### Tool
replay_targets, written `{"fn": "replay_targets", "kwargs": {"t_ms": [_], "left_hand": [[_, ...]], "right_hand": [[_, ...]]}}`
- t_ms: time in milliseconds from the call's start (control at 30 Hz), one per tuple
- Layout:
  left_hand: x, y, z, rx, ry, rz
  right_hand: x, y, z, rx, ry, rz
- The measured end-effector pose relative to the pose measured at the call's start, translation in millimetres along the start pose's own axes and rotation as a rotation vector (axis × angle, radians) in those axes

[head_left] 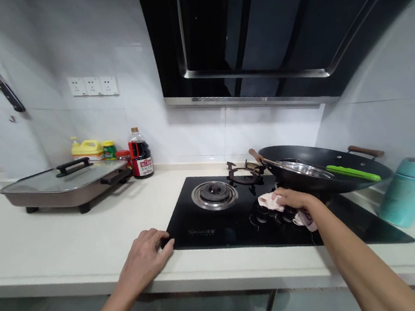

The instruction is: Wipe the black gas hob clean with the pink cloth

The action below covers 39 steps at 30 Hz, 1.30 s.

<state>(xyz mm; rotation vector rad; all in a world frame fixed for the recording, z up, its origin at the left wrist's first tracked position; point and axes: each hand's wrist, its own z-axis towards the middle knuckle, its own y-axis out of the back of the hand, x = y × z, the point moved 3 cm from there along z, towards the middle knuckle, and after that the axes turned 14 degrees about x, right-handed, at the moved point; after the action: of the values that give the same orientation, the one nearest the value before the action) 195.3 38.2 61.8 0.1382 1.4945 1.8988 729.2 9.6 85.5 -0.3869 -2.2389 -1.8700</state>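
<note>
My right hand [289, 199] is closed on a pale pink cloth [270, 201], pressed to the black glass gas stove [223, 230] near its control knobs [261, 214]. Part of the cloth hangs out below the wrist. Spread on the white counter, my left hand [149, 253] touches the stove's front left corner with its fingertips and grips nothing. The left burner [214, 194] sits bare in its metal ring, without a pan support. A dark pan support [246, 172] lies at the stove's back edge.
A black wok [344, 185] with a green-handled utensil [354, 173] covers the stove's right side. Beside it stands a turquoise container [408, 194]. A lidded electric pan [68, 187] and a sauce bottle [141, 155] are at left. The range hood [252, 84] overhangs the stove.
</note>
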Motion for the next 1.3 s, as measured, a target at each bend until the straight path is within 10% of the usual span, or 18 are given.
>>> {"fn": "replay_targets", "kwargs": {"t_ms": [800,1000,1300], "left_hand": [[-7.0,2.3,-5.9,-0.002,0.014,-0.029],[-8.2,3.8,-8.5,-0.022,-0.003,-0.025],[-8.2,2.0,-6.7,-0.026,0.002,-0.003]], "right_hand": [[172.5,-41.3,44.1,0.095,0.23,0.081],[155.5,-24.5,9.8,-0.259,-0.071,-0.05],[174.5,-50.3,16.0,-0.045,-0.242,-0.15]]}}
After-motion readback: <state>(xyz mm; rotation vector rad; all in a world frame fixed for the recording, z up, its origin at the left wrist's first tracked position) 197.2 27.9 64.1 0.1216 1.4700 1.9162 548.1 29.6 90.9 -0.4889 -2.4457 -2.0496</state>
